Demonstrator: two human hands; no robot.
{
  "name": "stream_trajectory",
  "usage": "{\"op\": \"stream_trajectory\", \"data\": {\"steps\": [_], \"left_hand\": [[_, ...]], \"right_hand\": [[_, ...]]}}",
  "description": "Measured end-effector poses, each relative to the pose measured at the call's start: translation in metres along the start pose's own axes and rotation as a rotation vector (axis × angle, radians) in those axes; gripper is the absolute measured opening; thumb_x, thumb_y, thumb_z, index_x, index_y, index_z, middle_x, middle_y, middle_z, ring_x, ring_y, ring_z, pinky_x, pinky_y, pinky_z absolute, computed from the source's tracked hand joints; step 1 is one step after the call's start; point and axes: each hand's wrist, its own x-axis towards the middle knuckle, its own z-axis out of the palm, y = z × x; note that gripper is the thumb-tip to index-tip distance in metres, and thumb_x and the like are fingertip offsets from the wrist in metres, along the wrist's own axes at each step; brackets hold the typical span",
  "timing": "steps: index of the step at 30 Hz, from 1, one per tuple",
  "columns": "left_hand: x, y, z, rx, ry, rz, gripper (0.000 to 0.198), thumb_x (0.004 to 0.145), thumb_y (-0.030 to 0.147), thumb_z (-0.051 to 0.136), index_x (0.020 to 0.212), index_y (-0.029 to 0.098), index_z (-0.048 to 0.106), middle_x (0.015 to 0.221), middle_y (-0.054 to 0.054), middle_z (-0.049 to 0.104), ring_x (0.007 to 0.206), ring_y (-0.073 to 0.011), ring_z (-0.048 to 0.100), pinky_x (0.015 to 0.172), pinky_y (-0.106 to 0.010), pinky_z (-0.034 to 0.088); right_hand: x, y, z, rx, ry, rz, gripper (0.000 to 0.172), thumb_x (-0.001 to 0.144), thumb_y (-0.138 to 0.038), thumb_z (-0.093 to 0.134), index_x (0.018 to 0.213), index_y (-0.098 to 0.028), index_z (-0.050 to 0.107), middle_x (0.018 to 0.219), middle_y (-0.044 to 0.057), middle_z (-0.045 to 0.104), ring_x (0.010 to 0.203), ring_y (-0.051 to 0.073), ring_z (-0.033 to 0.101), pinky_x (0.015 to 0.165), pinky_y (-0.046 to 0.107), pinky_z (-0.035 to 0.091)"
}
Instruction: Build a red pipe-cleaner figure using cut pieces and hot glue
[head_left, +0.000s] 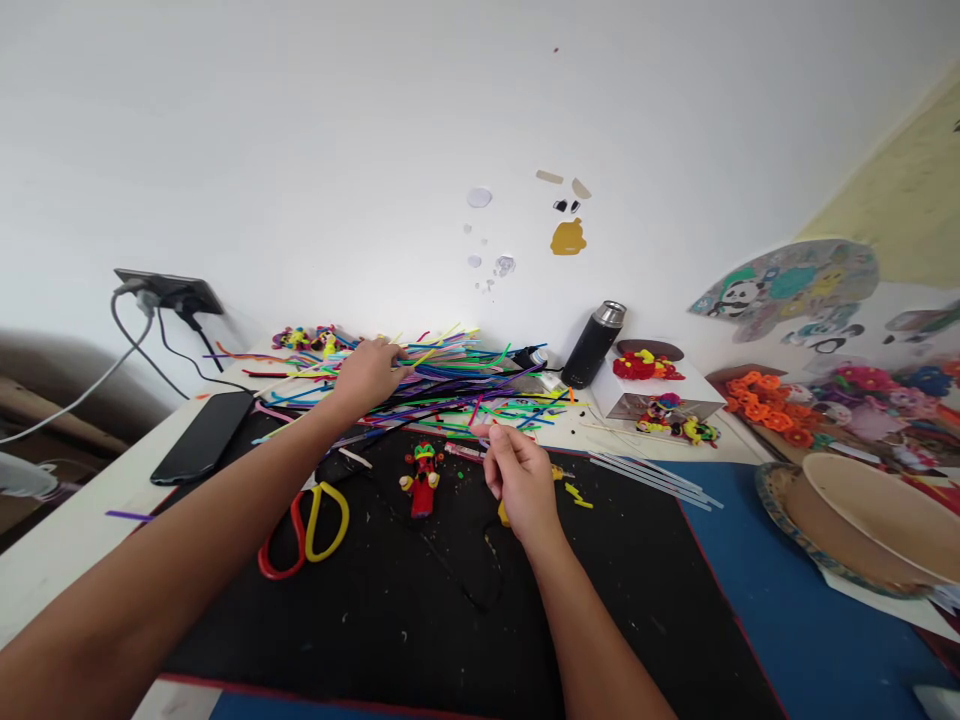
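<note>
the left arm stretches long and nearly straight from the lower left corner, its bare forearm crossing the black mat (390, 610). the left hand (369, 372) lies palm down on the near left edge of the heap of coloured strands (457, 385). its grip is loose and fairly wide, the fingers reaching forward and touching the top strands without closing round any that can be made out. the heap spreads from under those fingertips away to the right and back toward the wall. the right arm comes up from the lower middle, bent a little at the wrist, and the right hand (521, 480) is over the mat with its back to the camera. its grip is narrow, thumb and forefinger pinched together and the other fingers curled in; whether a strand sits in that pinch is too small to tell. the heap's near edge lies just beyond the right knuckles. a small red figure (422, 478) lies on the mat just left of the right grip, between the two hands. yellow bits (577, 493) lie just right of that grip, and clear rods (652, 475) lie further right. scissors (304, 530) with one red and one yellow loop lie on the mat beside the left forearm, nearer the person than the left grip. a dark phone (201, 436) lies on the worktop (75, 530) left of that forearm, and a dark flask (594, 345) stands well right of the left grip, beyond the heap.
</note>
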Motion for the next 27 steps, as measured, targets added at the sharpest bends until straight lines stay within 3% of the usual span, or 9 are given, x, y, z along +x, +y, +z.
{"op": "stream_trajectory", "data": {"steps": [5,11,15,20,23,25,27], "left_hand": [[0.004,0.002,0.009,0.109,-0.017,0.042,0.027,0.087,0.033,0.068,0.106,0.020,0.082,0.113,-0.019,0.071,0.119,-0.0415,0.060,0.104,-0.048,0.046],[0.012,0.003,0.007,0.121,-0.004,0.035,0.029,0.090,0.033,0.059,0.098,0.020,0.083,0.107,-0.017,0.076,0.114,-0.0377,0.064,0.099,-0.045,0.049],[0.021,0.004,-0.005,0.058,0.032,-0.015,0.030,0.092,0.038,0.058,0.092,0.021,0.083,0.101,-0.014,0.080,0.099,-0.0330,0.070,0.084,-0.038,0.050],[0.031,0.010,-0.027,-0.069,0.155,-0.131,0.039,0.097,0.046,0.055,0.097,0.017,0.082,0.082,-0.009,0.079,0.071,-0.0234,0.067,0.061,-0.031,0.043],[0.027,0.021,-0.042,-0.129,0.252,-0.185,0.046,0.103,0.046,0.045,0.108,0.014,0.078,0.089,-0.009,0.079,0.065,-0.0195,0.065,0.058,-0.029,0.042],[0.017,0.032,-0.049,-0.200,0.316,-0.134,0.040,0.101,0.046,0.053,0.105,0.016,0.079,0.090,-0.007,0.080,0.070,-0.0190,0.066,0.063,-0.028,0.045],[0.005,0.042,-0.051,-0.232,0.285,0.058,0.032,0.098,0.043,0.060,0.103,0.020,0.080,0.093,-0.007,0.081,0.081,-0.0208,0.070,0.071,-0.029,0.049]], "right_hand": [[0.001,0.001,-0.002,-0.010,0.037,-0.013,0.057,0.093,-0.072,0.065,0.093,-0.016,0.077,0.051,-0.006,0.049,0.040,0.009,0.037,0.039,0.022,0.030],[0.001,0.003,-0.001,-0.046,0.037,-0.003,0.059,0.092,-0.074,0.063,0.093,-0.016,0.077,0.049,-0.007,0.048,0.040,0.009,0.037,0.040,0.022,0.030],[0.000,0.004,0.000,-0.073,0.026,-0.011,0.061,0.093,-0.075,0.061,0.093,-0.017,0.077,0.051,-0.006,0.049,0.040,0.010,0.037,0.040,0.023,0.027],[0.001,0.006,-0.001,-0.086,0.043,-0.031,0.059,0.094,-0.074,0.061,0.092,-0.016,0.077,0.051,-0.006,0.049,0.042,0.010,0.038,0.041,0.024,0.026],[0.000,0.006,-0.001,-0.089,0.050,-0.036,0.058,0.095,-0.072,0.061,0.093,-0.016,0.077,0.051,-0.006,0.049,0.043,0.010,0.039,0.042,0.023,0.028],[0.000,0.007,-0.001,-0.081,0.045,-0.026,0.058,0.095,-0.072,0.061,0.093,-0.016,0.077,0.051,-0.006,0.049,0.043,0.010,0.039,0.042,0.023,0.028],[0.000,0.008,0.000,-0.067,0.035,-0.016,0.058,0.095,-0.072,0.061,0.094,-0.016,0.077,0.051,-0.006,0.049,0.043,0.010,0.039,0.042,0.023,0.027]]}}
